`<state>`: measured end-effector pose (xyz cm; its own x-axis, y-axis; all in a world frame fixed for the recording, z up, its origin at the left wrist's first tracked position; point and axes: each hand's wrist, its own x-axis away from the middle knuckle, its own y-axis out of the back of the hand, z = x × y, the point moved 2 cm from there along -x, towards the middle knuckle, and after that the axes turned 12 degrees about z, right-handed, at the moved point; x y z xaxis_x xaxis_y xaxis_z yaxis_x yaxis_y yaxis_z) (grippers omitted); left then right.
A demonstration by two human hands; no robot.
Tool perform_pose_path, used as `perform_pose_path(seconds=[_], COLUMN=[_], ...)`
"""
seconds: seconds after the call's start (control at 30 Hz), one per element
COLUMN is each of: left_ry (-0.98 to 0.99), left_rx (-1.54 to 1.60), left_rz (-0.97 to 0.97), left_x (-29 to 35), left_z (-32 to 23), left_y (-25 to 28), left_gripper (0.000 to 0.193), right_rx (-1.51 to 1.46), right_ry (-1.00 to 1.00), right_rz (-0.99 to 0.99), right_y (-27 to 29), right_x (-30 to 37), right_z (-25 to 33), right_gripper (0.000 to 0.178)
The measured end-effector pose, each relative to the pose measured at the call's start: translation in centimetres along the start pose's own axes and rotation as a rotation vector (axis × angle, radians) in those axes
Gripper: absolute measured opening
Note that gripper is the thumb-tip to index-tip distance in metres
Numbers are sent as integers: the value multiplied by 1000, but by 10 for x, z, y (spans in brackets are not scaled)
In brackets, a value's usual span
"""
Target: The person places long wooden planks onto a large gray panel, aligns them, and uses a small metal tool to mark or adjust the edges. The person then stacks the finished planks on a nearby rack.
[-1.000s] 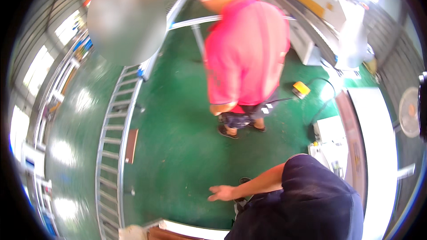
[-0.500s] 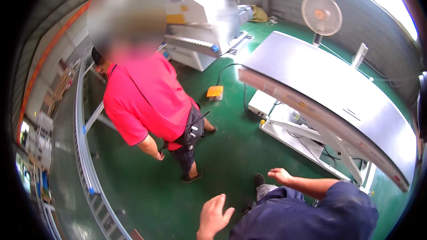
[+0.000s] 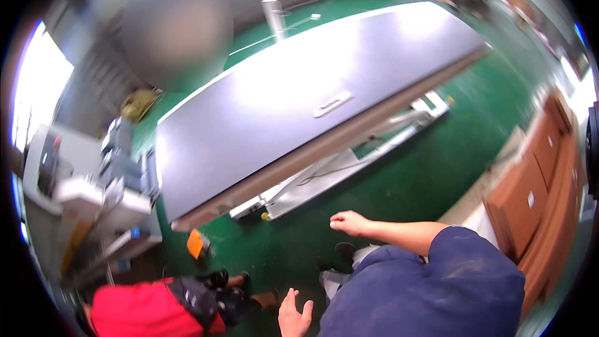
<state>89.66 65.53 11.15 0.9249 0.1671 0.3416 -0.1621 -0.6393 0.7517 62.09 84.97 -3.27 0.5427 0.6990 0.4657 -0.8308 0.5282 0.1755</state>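
Observation:
My left hand (image 3: 294, 315) is at the lower edge, fingers and thumb apart, with nothing in it. Further right and higher, my right hand (image 3: 349, 222) hangs over the green floor in front of the table, its fingers loosely bent; no held object shows. Neither hand touches anything that I can see. Ahead of both lies a long, dark grey, shiny panel (image 3: 249, 137) on a white lift table, whose base frame (image 3: 312, 181) shows under it. A small pale elongated piece (image 3: 334, 104) shows on the panel's top.
A person in a red shirt (image 3: 146, 312) is at the lower left, near an orange foot pedal (image 3: 198, 244). A white and grey machine (image 3: 81, 193) stands at left. Brown panels (image 3: 524, 200) are stacked at right. Behind the table rises a white post (image 3: 274, 20).
My view has swung right, so the table now lies across the middle and brown panels show at right. The person in red now appears lower left. My right hand's fingers are more bent.

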Motion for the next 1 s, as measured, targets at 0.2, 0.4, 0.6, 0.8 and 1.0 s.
perform_pose_path(seconds=[0.2, 0.4, 0.6, 0.8, 1.0], left_ry=[-304, -542, -894, -894, -963], left_rx=[-427, -351, -552, -702, -751], left_rz=[514, 222, 387, 564, 559], left_x=[-165, -336, -463, -578, -711], left_z=[10, -146, -369, -548, -730], left_y=[44, 48, -55, -157, -290], left_gripper=[65, 58, 59, 64, 67], right_rx=[-308, -749, -1160, -1173, -1152], right_ry=[-236, -192, -162, 11, 12], right_rz=[-483, -932, -1093, -1366, -1530], right_y=[56, 88, 141, 280, 448], right_x=[100, 184, 211, 285, 349], right_z=[-108, -170, -226, -221, -299], right_gripper=[39, 24, 34, 40, 38])
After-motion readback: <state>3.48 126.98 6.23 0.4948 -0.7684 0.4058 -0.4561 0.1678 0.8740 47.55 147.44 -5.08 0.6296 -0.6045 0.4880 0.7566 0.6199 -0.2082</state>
